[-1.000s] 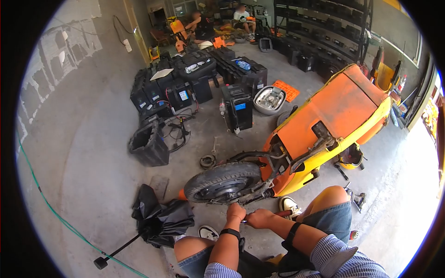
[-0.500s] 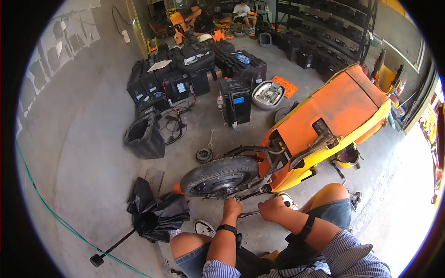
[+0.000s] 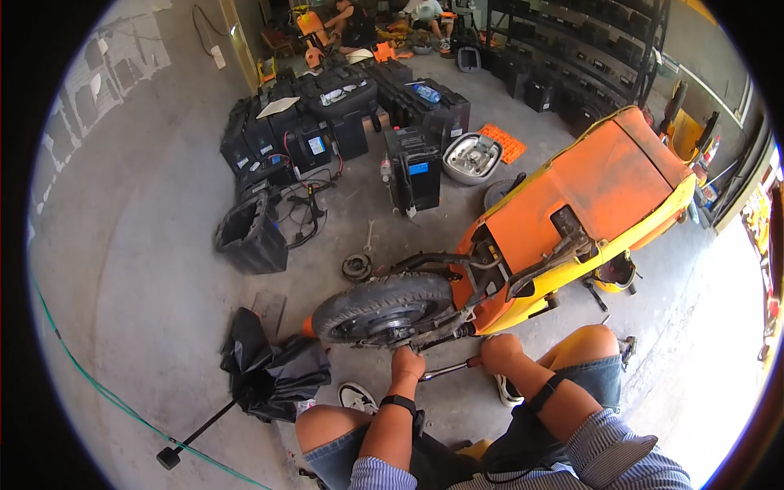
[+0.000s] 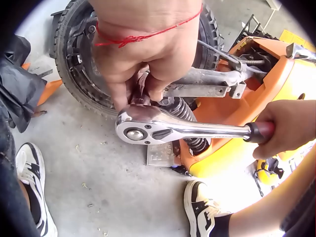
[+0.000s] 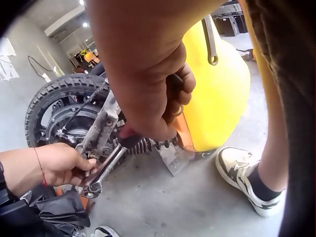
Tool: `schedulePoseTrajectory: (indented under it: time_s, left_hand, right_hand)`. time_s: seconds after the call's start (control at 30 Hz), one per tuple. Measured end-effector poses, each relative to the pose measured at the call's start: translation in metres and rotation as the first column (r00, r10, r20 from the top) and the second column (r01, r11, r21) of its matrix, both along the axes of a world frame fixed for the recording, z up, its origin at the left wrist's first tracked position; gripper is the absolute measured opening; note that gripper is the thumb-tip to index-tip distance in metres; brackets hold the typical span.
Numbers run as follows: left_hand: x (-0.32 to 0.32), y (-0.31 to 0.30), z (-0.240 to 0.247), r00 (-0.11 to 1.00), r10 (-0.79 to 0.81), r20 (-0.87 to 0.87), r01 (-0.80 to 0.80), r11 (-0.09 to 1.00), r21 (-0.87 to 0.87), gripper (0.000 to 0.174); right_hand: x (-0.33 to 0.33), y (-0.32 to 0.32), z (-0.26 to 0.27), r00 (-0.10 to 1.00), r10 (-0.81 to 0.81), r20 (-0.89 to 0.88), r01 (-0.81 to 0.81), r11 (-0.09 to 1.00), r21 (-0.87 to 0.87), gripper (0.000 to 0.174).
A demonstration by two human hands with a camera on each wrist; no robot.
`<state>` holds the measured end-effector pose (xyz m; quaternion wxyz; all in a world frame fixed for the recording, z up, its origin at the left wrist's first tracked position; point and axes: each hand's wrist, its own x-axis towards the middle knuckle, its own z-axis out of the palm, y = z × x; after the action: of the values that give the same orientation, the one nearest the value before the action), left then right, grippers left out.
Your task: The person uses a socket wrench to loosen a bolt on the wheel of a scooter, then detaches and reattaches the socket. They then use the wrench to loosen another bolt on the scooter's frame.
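Note:
A chrome ratchet wrench (image 4: 192, 129) stands out from the wheel hub of an orange and yellow scooter (image 3: 588, 196) lying on its side. The left hand (image 3: 407, 362) pinches the socket piece below the ratchet head, close to the axle; in the left wrist view this hand (image 4: 145, 54) wears a red string. Curled round the ratchet's red and black handle is the right hand (image 5: 143, 84), seen also in the head view, where that hand (image 3: 501, 354) is right of the left one. The tire (image 3: 384, 309) is just beyond the left hand.
A black plastic bag (image 3: 265, 367) lies left of the wheel, near a green hose (image 3: 106, 384). Behind stand black battery cases (image 3: 339, 106), an open black bin (image 3: 251, 233) and a shelf rack (image 3: 580, 49). A spanner (image 3: 370, 237) lies on the floor. Two people sit far back.
The right hand has moved away from the left hand, to the right, and the ratchet handle now shows between them. The left hand stays at the hub. The head view has shifted slightly.

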<state>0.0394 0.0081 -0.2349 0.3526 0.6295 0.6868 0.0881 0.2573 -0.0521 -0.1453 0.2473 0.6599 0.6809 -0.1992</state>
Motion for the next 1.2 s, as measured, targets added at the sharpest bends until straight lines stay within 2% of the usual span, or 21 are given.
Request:
schedulePoseTrajectory:
  time_s: [0.07, 0.27, 0.4, 0.47, 0.5, 0.53, 0.6, 0.63, 0.67, 0.73, 0.77, 0.83, 0.87, 0.9, 0.93, 0.97, 1.0, 1.07, 1.1, 1.2]
  left_hand:
    - [0.001, 0.0, -0.002, 0.999, 0.003, -0.037, -0.004, 1.0, -0.029, 0.041]
    - [0.001, -0.003, 0.002, 0.999, 0.005, -0.032, -0.005, 1.0, 0.003, 0.038]
    - [-0.008, -0.005, -0.019, 0.999, -0.032, -0.032, 0.033, 0.999, 0.032, 0.037]
    - [-0.013, -0.007, -0.021, 0.994, 0.034, 0.101, -0.031, 0.999, -0.027, 0.037]
    - [-0.016, -0.008, -0.043, 0.991, 0.07, 0.117, -0.065, 0.997, -0.042, 0.034]
    - [-0.015, -0.011, -0.045, 0.991, 0.061, 0.116, -0.057, 0.998, -0.037, 0.034]
    - [-0.017, -0.024, -0.054, 0.878, 0.381, 0.289, -0.264, 0.89, -0.372, 0.039]
    - [-0.018, -0.035, -0.061, 0.8, 0.472, 0.369, -0.301, 0.849, -0.434, 0.051]
    - [-0.021, -0.048, -0.068, 0.803, 0.475, 0.359, -0.305, 0.846, -0.438, 0.051]
    - [-0.016, -0.054, -0.052, 0.531, 0.642, 0.554, -0.403, 0.766, -0.501, 0.061]
    - [-0.007, -0.049, -0.045, 0.532, 0.624, 0.572, -0.392, 0.78, -0.487, 0.061]
    - [-0.007, -0.063, -0.041, 0.089, 0.806, 0.585, -0.423, 0.562, -0.71, 0.066]
    - [0.0, -0.066, -0.045, 0.102, 0.814, 0.572, -0.431, 0.554, -0.712, 0.066]
    - [0.006, -0.069, -0.049, -0.069, 0.838, 0.541, -0.332, 0.492, -0.805, 0.067]
    - [0.005, -0.069, -0.054, -0.236, 0.848, 0.475, -0.22, 0.43, -0.876, 0.068]
    - [-0.001, -0.065, -0.061, -0.229, 0.859, 0.458, -0.227, 0.411, -0.883, 0.057]
    - [-0.002, -0.067, -0.066, -0.227, 0.867, 0.444, -0.231, 0.395, -0.889, 0.057]
    - [0.007, -0.054, -0.074, -0.183, 0.899, 0.398, -0.3, 0.334, -0.893, 0.041]
    - [0.014, -0.05, -0.062, -0.199, 0.92, 0.339, -0.377, 0.247, -0.893, 0.03]
    - [0.019, -0.05, -0.063, -0.172, 0.945, 0.277, -0.419, 0.185, -0.889, 0.029]
  right_hand:
    - [0.003, -0.002, -0.008, 1.0, -0.008, -0.013, 0.009, 0.999, 0.054, 0.032]
    - [0.005, -0.006, -0.009, 0.997, -0.018, -0.075, 0.026, 0.995, 0.101, 0.031]
    - [-0.001, -0.012, 0.0, 0.997, -0.035, -0.064, 0.042, 0.993, 0.106, 0.03]
    - [-0.004, -0.008, 0.006, 0.997, -0.044, -0.06, 0.051, 0.991, 0.127, 0.031]
    - [-0.007, -0.005, 0.011, 0.997, -0.049, -0.061, 0.057, 0.989, 0.135, 0.031]
    - [-0.009, -0.005, 0.017, 0.995, -0.07, -0.068, 0.079, 0.987, 0.136, 0.032]
    - [-0.014, -0.008, 0.027, 0.992, -0.089, -0.084, 0.099, 0.987, 0.124, 0.033]
    - [-0.016, -0.008, 0.033, 0.989, -0.112, -0.099, 0.123, 0.985, 0.123, 0.032]
    - [-0.019, -0.009, 0.035, 0.984, -0.134, -0.115, 0.148, 0.982, 0.118, 0.031]
    - [-0.019, -0.007, 0.033, 0.985, -0.121, -0.125, 0.136, 0.983, 0.123, 0.032]
    - [-0.012, 0.0, 0.033, 0.986, -0.108, -0.123, 0.124, 0.984, 0.13, 0.033]
    - [-0.004, 0.003, 0.027, 0.978, -0.126, -0.167, 0.153, 0.975, 0.158, 0.038]
    - [-0.004, 0.002, 0.021, 0.968, -0.14, -0.207, 0.177, 0.968, 0.175, 0.043]
    - [-0.005, 0.006, 0.034, 0.975, -0.15, -0.167, 0.16, 0.986, 0.052, 0.044]
    - [-0.002, 0.007, 0.024, 0.98, -0.127, -0.151, 0.136, 0.989, 0.053, 0.043]
    - [0.001, 0.005, 0.013, 0.982, -0.114, -0.153, 0.12, 0.992, 0.029, 0.04]
    - [0.006, 0.006, 0.009, 0.985, -0.096, -0.142, 0.1, 0.995, 0.02, 0.037]
    - [0.008, 0.007, 0.005, 0.991, -0.063, -0.114, 0.064, 0.998, 0.007, 0.035]
    - [0.009, 0.009, 0.006, 0.996, -0.028, -0.09, 0.028, 1.0, -0.004, 0.034]
    - [0.012, 0.013, 0.009, 0.993, -0.05, -0.105, 0.048, 0.999, -0.014, 0.033]
